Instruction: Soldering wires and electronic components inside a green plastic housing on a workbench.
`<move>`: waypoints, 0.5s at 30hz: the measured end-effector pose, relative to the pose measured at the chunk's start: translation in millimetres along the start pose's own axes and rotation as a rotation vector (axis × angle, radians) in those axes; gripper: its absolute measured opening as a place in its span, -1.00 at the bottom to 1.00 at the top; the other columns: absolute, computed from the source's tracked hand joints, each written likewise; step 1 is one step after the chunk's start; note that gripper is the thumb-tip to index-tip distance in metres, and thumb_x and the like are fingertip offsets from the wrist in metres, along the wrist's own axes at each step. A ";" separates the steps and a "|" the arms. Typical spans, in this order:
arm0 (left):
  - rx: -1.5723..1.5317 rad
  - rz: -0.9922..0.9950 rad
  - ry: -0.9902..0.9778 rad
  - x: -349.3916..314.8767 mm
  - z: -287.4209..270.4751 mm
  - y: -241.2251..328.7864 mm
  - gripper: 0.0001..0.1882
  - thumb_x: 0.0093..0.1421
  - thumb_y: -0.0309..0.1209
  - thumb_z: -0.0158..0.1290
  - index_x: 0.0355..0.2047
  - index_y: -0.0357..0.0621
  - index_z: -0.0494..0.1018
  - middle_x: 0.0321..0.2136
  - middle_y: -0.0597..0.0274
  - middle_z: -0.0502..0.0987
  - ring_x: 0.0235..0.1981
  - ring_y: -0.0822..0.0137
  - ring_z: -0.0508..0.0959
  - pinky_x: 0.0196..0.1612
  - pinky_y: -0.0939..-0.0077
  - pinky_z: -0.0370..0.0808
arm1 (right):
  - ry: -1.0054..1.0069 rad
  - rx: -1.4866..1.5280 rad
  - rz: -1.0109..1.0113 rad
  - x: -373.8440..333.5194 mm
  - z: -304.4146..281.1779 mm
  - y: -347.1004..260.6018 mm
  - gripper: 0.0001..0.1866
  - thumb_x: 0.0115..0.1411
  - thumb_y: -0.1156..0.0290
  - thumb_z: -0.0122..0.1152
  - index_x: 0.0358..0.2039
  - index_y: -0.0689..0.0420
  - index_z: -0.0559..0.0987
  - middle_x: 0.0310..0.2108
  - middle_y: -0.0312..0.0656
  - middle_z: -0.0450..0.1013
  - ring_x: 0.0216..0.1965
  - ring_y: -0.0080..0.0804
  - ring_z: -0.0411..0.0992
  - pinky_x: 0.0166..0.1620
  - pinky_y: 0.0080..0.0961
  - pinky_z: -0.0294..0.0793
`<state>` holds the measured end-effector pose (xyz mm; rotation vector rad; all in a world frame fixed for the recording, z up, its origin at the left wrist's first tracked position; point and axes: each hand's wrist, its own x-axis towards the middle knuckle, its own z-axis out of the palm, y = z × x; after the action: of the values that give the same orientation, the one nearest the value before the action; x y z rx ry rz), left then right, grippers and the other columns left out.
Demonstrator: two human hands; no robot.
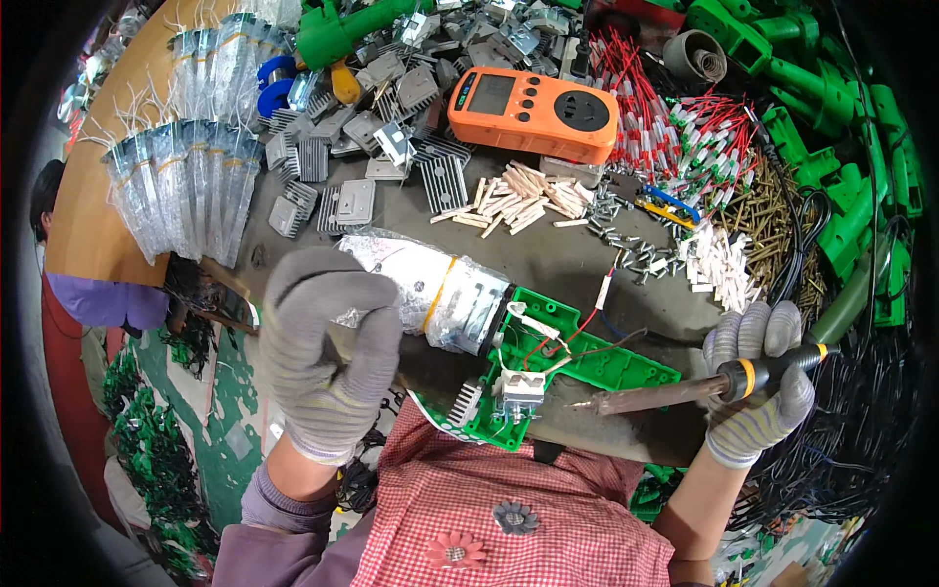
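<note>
My left hand (331, 352), in a grey striped glove, is curled with its thumb and fingertips together; whatever it may pinch is hidden. Beside it lies a plastic-wrapped heating tube (391, 264) with a yellow rubber band, its end set in an open green tool housing half (616, 362). Red, white and dark wires run across the housing. A white switch block (520, 387) and a small finned heat sink (465, 403) sit at its near side. My gloved right hand (748, 426) grips a soldering iron (675, 393), its tip pointing left, apart from the switch block.
An orange meter (533, 112) lies behind, near piled heat sinks (421, 88). White ceramic sticks (523, 196), screws (636, 256), red-wired parts (636, 108) and brass pins (782, 230) are heaped around it. Wrapped tubes (186, 186) stand left; green housings (841, 196) and black cables (861, 421) crowd the right.
</note>
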<state>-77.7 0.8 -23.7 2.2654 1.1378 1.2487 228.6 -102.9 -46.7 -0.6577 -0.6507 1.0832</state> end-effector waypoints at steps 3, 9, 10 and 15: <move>-0.021 0.165 -0.231 14.8 6.9 2.9 -0.76 0.01 -0.50 0.20 -0.27 -0.22 0.52 -0.29 0.10 0.50 -0.23 0.15 0.48 -0.08 0.34 0.41 | 0.066 0.006 -0.002 -0.6 -2.2 0.3 -0.58 0.07 0.13 0.36 -0.35 0.09 0.33 -0.55 -0.28 0.23 -0.55 -0.44 0.21 -0.47 -0.48 0.23; -0.130 0.225 -0.430 40.5 34.0 5.5 -0.71 -0.04 -0.43 0.26 -0.24 -0.12 0.57 -0.34 0.24 0.54 -0.23 0.13 0.49 -0.10 0.27 0.42 | 0.083 -0.008 0.013 -1.4 -9.2 1.8 -0.60 0.11 0.12 0.31 -0.34 0.11 0.34 -0.55 -0.26 0.24 -0.57 -0.44 0.20 -0.47 -0.49 0.23; -0.134 0.276 -0.485 43.8 35.9 0.8 -0.72 -0.05 -0.42 0.27 -0.26 -0.08 0.58 -0.37 0.29 0.54 -0.23 0.15 0.49 -0.12 0.27 0.42 | 0.088 -0.008 0.014 -1.8 -9.9 2.1 -0.60 0.11 0.12 0.31 -0.34 0.11 0.34 -0.55 -0.26 0.24 -0.57 -0.44 0.20 -0.47 -0.49 0.23; -0.229 0.341 -0.597 51.0 38.0 -8.7 -0.83 -0.07 -0.37 0.33 -0.42 0.00 0.62 -0.44 0.37 0.53 -0.25 0.18 0.48 -0.19 0.30 0.40 | 0.075 -0.007 0.020 -3.0 -11.1 3.2 -0.61 0.12 0.12 0.29 -0.34 0.12 0.33 -0.53 -0.24 0.24 -0.51 -0.41 0.21 -0.41 -0.47 0.24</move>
<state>-35.6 49.2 -21.7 2.4587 0.3892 0.6640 234.1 -106.5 -56.7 -0.7086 -0.5846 1.0702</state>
